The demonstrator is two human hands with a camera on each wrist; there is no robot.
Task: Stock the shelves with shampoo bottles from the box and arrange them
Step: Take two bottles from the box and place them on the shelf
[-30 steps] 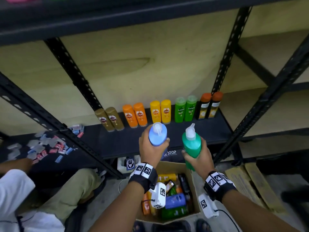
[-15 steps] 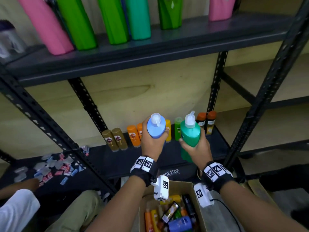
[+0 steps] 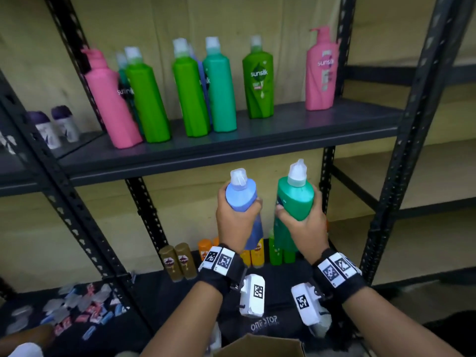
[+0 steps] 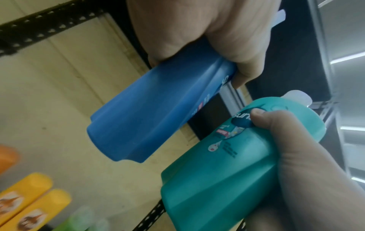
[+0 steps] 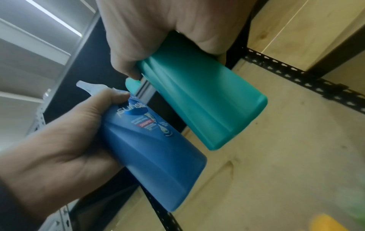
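My left hand (image 3: 235, 215) grips a blue shampoo bottle (image 3: 242, 194) upright by its upper body; the same blue bottle (image 4: 154, 109) fills the left wrist view. My right hand (image 3: 300, 222) grips a teal shampoo bottle (image 3: 296, 199) beside it, and that teal bottle (image 5: 199, 100) shows in the right wrist view. Both bottles hang just below the front edge of the upper shelf (image 3: 231, 148). On that shelf stand several tall pink, green and teal bottles (image 3: 219, 88). The cardboard box (image 3: 257, 346) shows only its top flap at the bottom edge.
Small brown, orange, yellow and green bottles (image 3: 180, 261) line the lower shelf (image 3: 159, 295) behind my wrists. Loose sachets (image 3: 77, 307) lie at the lower left. Black perforated uprights (image 3: 401, 161) frame the bay. Another person's arm (image 3: 23, 341) is at the bottom left.
Both hands have risen with their bottles from above the box toward the upper shelf. My view has tilted up, bringing the upper shelf's bottles into sight and the box almost out.
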